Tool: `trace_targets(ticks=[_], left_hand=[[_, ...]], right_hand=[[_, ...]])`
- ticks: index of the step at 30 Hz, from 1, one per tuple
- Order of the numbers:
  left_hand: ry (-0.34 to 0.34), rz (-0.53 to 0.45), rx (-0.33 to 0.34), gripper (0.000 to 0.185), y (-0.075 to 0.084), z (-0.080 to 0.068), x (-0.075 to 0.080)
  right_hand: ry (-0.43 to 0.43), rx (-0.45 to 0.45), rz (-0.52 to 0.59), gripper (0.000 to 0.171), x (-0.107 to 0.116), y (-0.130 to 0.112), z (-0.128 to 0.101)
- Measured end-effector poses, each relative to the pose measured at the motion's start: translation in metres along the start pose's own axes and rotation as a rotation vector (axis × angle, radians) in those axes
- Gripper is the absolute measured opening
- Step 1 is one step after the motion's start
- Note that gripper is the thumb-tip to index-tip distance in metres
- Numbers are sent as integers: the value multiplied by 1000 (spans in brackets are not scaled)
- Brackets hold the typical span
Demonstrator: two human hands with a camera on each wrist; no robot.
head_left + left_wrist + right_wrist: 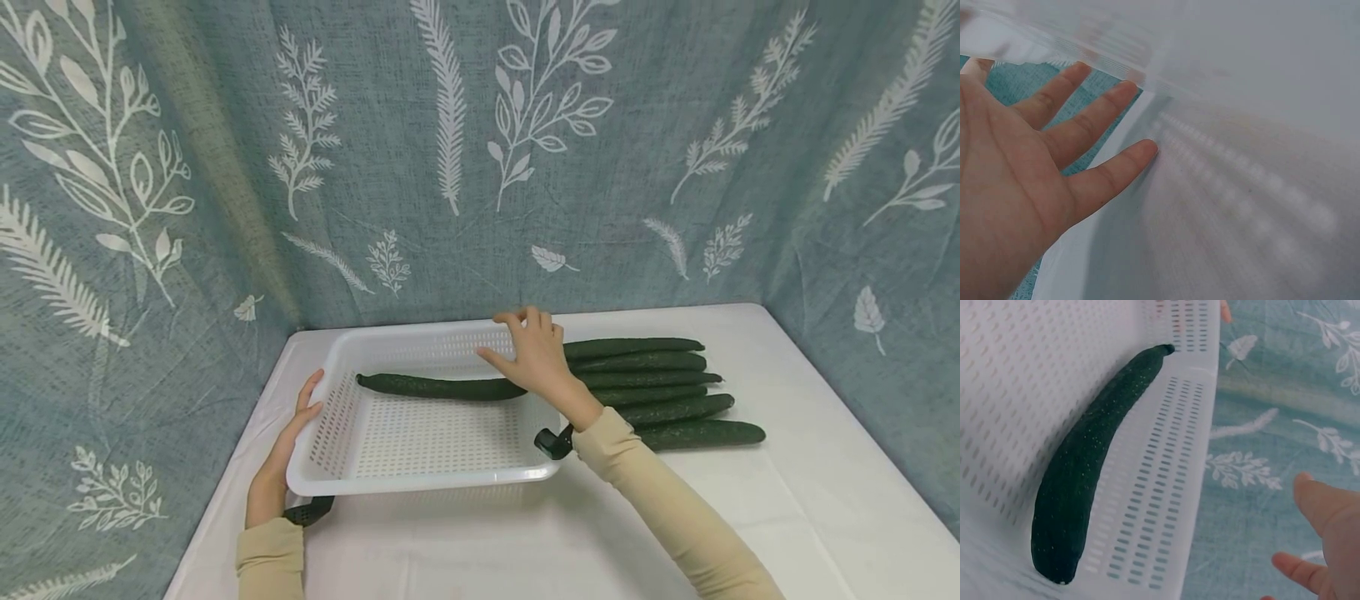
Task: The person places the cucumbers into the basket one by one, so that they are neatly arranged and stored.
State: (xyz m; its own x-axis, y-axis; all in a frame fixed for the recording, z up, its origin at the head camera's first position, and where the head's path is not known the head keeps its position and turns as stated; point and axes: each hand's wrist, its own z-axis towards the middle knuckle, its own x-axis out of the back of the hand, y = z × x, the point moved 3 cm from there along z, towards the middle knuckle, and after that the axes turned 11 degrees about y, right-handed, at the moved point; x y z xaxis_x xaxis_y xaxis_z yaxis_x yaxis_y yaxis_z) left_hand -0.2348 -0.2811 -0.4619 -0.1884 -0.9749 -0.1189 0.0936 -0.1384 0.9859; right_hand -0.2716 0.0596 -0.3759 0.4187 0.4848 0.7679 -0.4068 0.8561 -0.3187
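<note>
Head view shows the left hand (281,454) flat against the white basket (420,479), fingers straight. The right hand (534,357) hovers with fingers spread over its far rim. One cucumber (438,386) lies inside; more cucumbers (660,383) rest on the surface (787,500).

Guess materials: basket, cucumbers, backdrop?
Basket: looks like white moulded plastic, slightly glossy, with regular slots. Cucumbers: dark green, matt, speckled skin; real or replica, cannot tell. Backdrop: seemingly woven fabric, teal with printed white leaves; visible weave and folds.
</note>
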Motion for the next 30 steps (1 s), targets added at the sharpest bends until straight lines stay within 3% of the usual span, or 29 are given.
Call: trace_targets(ticks=[12,13,19,20,30], left_hand=[[-16,-53,-64,54,-5,1,4],[-62,-111,-93,55,-19,9,16],[-38,-99,-83,54,-14,8,12],[6,-34,-37,53,0,0,0],[-22,-40,28,51,6,-3,-6]], right_hand=[[17,7,-21,59,13,8,-6],[16,5,-23,59,14,9,-7],[-3,-3,-26,61,21,15,-11],[-3,-3,-25,61,22,16,-12],[-14,21,-29,67,29,31,-25]])
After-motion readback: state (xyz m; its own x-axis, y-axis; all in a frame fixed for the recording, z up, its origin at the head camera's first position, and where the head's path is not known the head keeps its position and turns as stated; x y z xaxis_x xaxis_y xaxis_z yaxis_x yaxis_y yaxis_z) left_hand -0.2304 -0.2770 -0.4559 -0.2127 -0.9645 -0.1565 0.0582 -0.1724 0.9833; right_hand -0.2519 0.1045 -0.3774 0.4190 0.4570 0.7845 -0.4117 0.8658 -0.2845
